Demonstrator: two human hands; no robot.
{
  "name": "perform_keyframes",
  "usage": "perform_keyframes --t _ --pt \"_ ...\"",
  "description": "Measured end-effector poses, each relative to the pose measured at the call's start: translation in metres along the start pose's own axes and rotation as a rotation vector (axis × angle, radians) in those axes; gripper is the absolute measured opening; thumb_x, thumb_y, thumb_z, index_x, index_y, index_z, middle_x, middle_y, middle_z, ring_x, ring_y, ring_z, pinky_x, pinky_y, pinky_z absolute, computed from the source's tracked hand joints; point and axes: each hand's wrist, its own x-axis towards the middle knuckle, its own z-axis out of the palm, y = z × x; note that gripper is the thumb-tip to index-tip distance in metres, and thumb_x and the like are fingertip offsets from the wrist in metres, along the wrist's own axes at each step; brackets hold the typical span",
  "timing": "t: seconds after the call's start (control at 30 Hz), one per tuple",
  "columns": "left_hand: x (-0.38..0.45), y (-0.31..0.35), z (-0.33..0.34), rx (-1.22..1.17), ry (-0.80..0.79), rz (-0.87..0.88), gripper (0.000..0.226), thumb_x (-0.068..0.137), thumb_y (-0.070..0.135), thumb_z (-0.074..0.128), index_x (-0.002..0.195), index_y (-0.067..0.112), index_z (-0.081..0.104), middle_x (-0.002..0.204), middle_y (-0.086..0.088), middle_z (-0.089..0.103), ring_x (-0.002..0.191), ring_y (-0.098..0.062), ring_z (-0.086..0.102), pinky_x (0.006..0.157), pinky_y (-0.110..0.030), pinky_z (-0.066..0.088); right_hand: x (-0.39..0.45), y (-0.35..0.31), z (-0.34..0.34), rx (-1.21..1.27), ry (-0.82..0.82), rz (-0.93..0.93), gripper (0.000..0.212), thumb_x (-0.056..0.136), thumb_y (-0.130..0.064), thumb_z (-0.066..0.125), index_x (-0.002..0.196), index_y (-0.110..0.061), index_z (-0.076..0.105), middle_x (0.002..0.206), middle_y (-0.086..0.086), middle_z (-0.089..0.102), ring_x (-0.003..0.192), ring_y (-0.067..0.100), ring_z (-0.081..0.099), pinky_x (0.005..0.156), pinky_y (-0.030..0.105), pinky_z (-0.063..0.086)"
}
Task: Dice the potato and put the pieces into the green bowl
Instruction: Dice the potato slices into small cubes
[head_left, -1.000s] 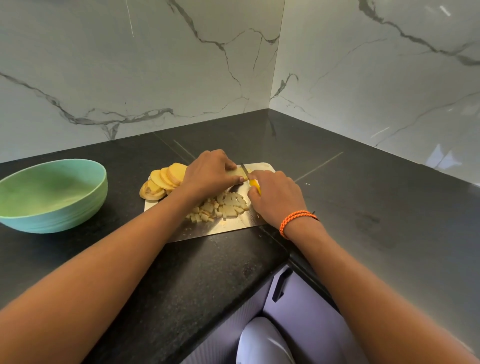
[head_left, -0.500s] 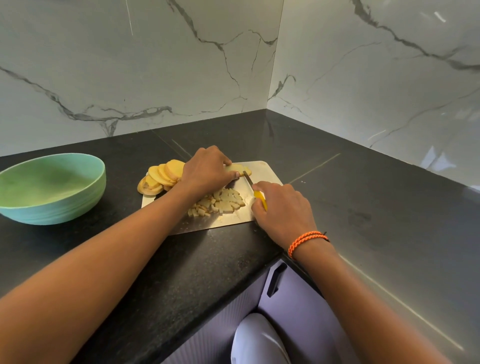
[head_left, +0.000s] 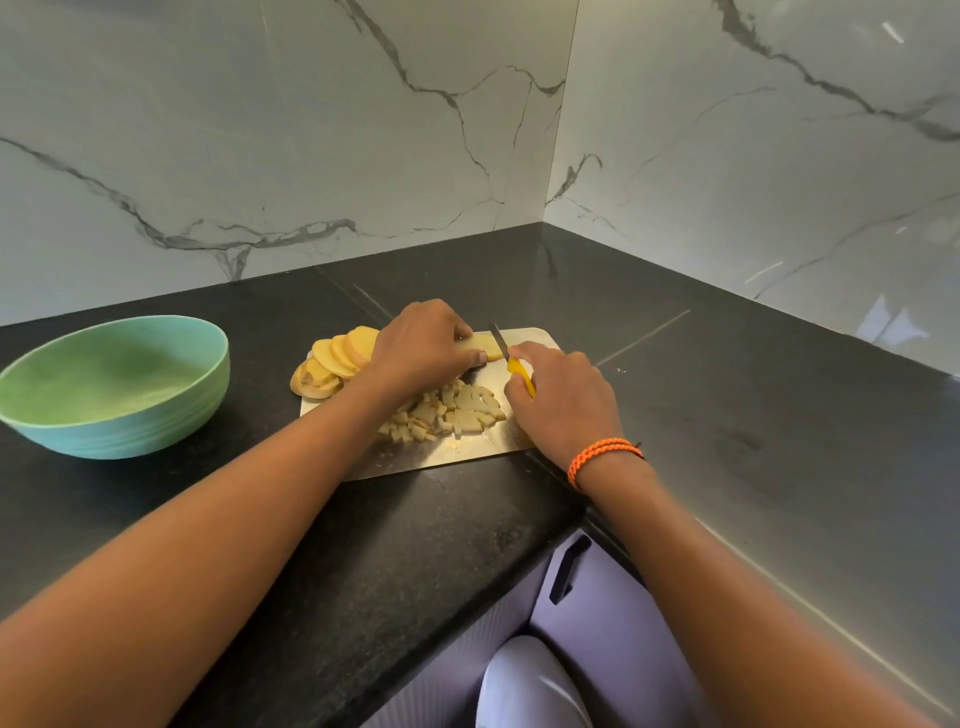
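Left hand (head_left: 423, 345) curled over a potato slice (head_left: 485, 347), pinning it to the cutting board (head_left: 535, 338); right hand (head_left: 563, 397) gripping the yellow-handled knife (head_left: 511, 361), blade seemingly just at the slice's end. Diced pieces (head_left: 452, 413) heaped just below both hands, uncut slices (head_left: 337, 358) left of the left knuckles. Green bowl (head_left: 117, 387) well apart, farther left.

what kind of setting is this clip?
Likely a home kitchen: black stone countertop in a corner, white marble-look wall tiles, and sliced potato rounds on a metal cutting board.
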Motion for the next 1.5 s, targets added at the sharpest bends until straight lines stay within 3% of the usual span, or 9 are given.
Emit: perform_keyframes --t 0.23,0.47,0.73,0.9,1.03,1.17,1.27,1.4,1.5 --pt "0.0 -0.001 0.003 0.005 0.047 0.014 0.03 0.091 0.048 0.077 0.098 0.021 0.085 0.098 0.001 0.075 0.088 -0.016 0.067 0.067 -0.029 0.054 0.011 0.0 0.009 -0.059 0.009 -0.028 0.04 0.102 -0.031 0.047 0.139 -0.027 0.059 0.11 0.01 0.068 0.095 0.028 0.061 0.073 0.035 0.042" --pt "0.001 -0.003 0.008 0.018 0.067 0.017 0.033 0.088 0.053 0.077 0.105 0.025 0.084 0.114 0.007 0.069 0.103 -0.016 0.062 0.079 -0.041 0.06 0.015 -0.002 0.012 -0.13 -0.029 -0.041 0.032 0.101 -0.031 0.047 0.127 -0.022 0.062 0.114 0.01 0.066 0.099 0.033 0.062 0.073 0.037 0.039" --pt "0.0 -0.001 0.009 0.029 0.083 0.017 0.03 0.089 0.049 0.075 0.096 0.021 0.085 0.098 0.008 0.072 0.087 -0.014 0.064 0.07 -0.035 0.06 0.005 -0.006 0.005 -0.134 -0.062 -0.053 0.033 0.102 -0.03 0.048 0.131 -0.021 0.06 0.117 0.01 0.065 0.098 0.032 0.061 0.071 0.033 0.036" --pt "0.002 -0.002 0.012 0.038 0.083 0.012 0.032 0.091 0.05 0.075 0.107 0.024 0.083 0.104 0.012 0.066 0.094 -0.012 0.058 0.068 -0.031 0.051 -0.023 0.002 -0.006 -0.095 -0.07 -0.047 0.036 0.102 -0.032 0.047 0.135 -0.027 0.06 0.114 0.008 0.067 0.097 0.03 0.061 0.072 0.037 0.044" --pt "0.002 -0.002 0.015 0.081 0.112 0.0 0.033 0.092 0.051 0.073 0.101 0.021 0.083 0.108 0.009 0.063 0.094 -0.013 0.057 0.065 -0.028 0.045 -0.038 0.009 -0.012 -0.072 -0.061 -0.043 0.039 0.101 -0.036 0.048 0.139 -0.032 0.057 0.114 0.007 0.067 0.098 0.029 0.062 0.078 0.04 0.052" --pt "0.002 -0.004 0.009 0.048 0.074 0.031 0.035 0.092 0.053 0.074 0.112 0.026 0.082 0.116 0.01 0.066 0.102 -0.013 0.058 0.073 -0.031 0.048 -0.04 0.006 -0.012 0.018 0.0 -0.051 0.041 0.101 -0.035 0.048 0.141 -0.031 0.058 0.101 0.004 0.071 0.093 0.024 0.063 0.077 0.037 0.051" --pt "0.002 -0.004 0.004 0.023 0.05 0.043 0.032 0.091 0.051 0.076 0.111 0.027 0.083 0.114 0.011 0.071 0.097 -0.01 0.059 0.071 -0.029 0.045 -0.024 0.001 -0.008 0.037 0.097 -0.05 0.039 0.101 -0.031 0.05 0.139 -0.03 0.059 0.091 0.006 0.07 0.089 0.029 0.062 0.069 0.034 0.04" --pt "0.003 -0.006 0.0 0.009 0.033 0.052 0.033 0.09 0.049 0.078 0.112 0.025 0.083 0.113 0.01 0.076 0.09 -0.009 0.061 0.063 -0.025 0.042 0.005 -0.004 0.004 0.029 0.053 -0.015 0.041 0.1 -0.03 0.05 0.14 -0.029 0.06 0.114 0.012 0.07 0.104 0.034 0.062 0.078 0.039 0.046" --pt "0.006 -0.008 -0.002 0.021 0.023 0.054 0.039 0.089 0.05 0.079 0.117 0.024 0.082 0.113 0.009 0.079 0.087 -0.008 0.064 0.064 -0.025 0.043 0.012 -0.004 0.012 0.002 0.009 -0.034 0.037 0.1 -0.03 0.049 0.133 -0.025 0.064 0.113 0.013 0.07 0.1 0.033 0.062 0.078 0.039 0.048"
